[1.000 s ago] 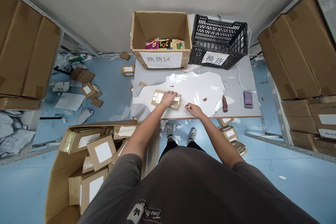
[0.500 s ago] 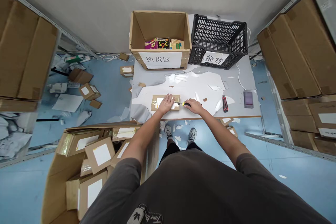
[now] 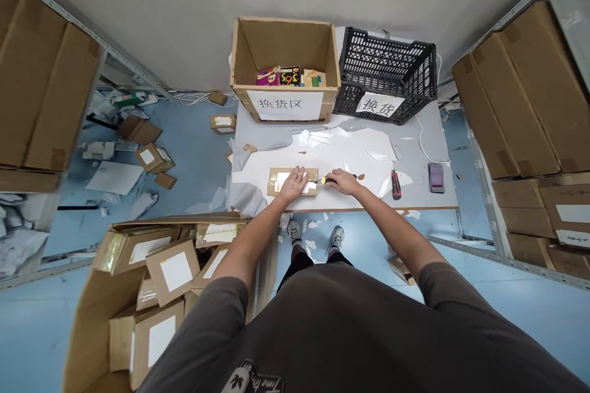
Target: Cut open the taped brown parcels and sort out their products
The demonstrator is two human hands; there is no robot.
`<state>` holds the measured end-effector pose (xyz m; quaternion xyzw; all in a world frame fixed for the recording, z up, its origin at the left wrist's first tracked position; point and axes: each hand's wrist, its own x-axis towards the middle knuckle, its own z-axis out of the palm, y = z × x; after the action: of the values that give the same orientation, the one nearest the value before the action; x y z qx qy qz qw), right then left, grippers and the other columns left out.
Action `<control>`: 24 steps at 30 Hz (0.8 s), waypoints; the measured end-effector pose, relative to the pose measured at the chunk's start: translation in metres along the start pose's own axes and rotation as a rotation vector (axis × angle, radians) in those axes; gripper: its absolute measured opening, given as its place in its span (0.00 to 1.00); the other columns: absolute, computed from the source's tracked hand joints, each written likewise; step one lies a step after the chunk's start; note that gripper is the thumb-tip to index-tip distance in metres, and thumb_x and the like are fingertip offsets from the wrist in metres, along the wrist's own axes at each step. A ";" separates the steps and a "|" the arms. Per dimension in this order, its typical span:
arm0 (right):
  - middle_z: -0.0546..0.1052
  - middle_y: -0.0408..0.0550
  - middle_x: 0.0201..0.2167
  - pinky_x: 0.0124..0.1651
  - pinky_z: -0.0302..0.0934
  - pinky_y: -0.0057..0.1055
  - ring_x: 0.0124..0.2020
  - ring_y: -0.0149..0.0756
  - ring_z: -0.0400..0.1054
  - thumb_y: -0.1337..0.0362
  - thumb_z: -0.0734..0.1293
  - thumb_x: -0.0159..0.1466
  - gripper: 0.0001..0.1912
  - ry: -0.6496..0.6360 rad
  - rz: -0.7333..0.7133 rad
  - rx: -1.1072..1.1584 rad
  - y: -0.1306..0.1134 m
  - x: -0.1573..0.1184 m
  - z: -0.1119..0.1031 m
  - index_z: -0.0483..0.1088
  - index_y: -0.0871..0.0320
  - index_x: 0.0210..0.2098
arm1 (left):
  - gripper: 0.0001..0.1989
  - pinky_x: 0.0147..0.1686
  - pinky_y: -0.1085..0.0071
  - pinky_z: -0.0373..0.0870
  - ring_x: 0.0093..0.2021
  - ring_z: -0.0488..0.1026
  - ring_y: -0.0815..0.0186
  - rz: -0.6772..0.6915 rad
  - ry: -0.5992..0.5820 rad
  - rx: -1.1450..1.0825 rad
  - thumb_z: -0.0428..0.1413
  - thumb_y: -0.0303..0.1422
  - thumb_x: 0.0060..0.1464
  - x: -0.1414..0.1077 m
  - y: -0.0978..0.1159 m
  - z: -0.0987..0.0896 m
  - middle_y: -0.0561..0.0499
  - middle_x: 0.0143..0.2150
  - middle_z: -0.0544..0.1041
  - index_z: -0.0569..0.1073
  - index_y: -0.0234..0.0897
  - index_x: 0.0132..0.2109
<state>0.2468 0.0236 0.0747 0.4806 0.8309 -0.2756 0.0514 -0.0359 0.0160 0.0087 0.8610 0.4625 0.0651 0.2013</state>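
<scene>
The small box [image 3: 280,174] lies on the table [image 3: 426,144], close to its near edge, long side running left to right, with a white label [image 3: 279,186] on its top. From where I stand, the person's left hand [image 3: 295,183] is laid palm down over the box's middle, fingers [image 3: 299,172] stretched forward and looking slightly apart. The right hand [image 3: 342,182], just beyond the box's right end, has its fingers curled round a black and yellow cutter [image 3: 325,180]. The cutter points left, its tip at that end of the box; whether the blade is in the cardboard is too small to tell.

Further right on the table lie a red and black tool [image 3: 396,184] and, beyond it, a phone-like slab [image 3: 436,178]. Paper scraps [image 3: 318,137] are strewn behind the hands. At the back stands a carton [image 3: 332,95] with a handwritten sheet [image 3: 286,105] on its front and bright packs [image 3: 290,77] inside; just right of it sits a black crate [image 3: 415,89], also signed.

By the person's left side, a big bin [image 3: 87,307] of cardboard is heaped with labelled parcels [image 3: 176,270]. More scraps and boxes litter the blue floor [image 3: 470,319], and tall brown cartons [image 3: 520,92] fill the shelves on either side.
</scene>
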 end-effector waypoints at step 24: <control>0.75 0.64 0.54 0.52 0.55 0.41 0.57 0.57 0.62 0.54 0.59 0.81 0.23 0.093 -0.002 -0.191 -0.009 -0.008 0.010 0.76 0.55 0.65 | 0.29 0.76 0.33 0.59 0.79 0.61 0.45 -0.027 0.047 0.006 0.51 0.25 0.65 -0.003 -0.001 0.009 0.30 0.74 0.71 0.71 0.34 0.71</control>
<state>0.2420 0.0089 0.0724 0.4849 0.8555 -0.1724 0.0580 -0.0356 0.0110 0.0000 0.8534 0.4790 0.0811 0.1888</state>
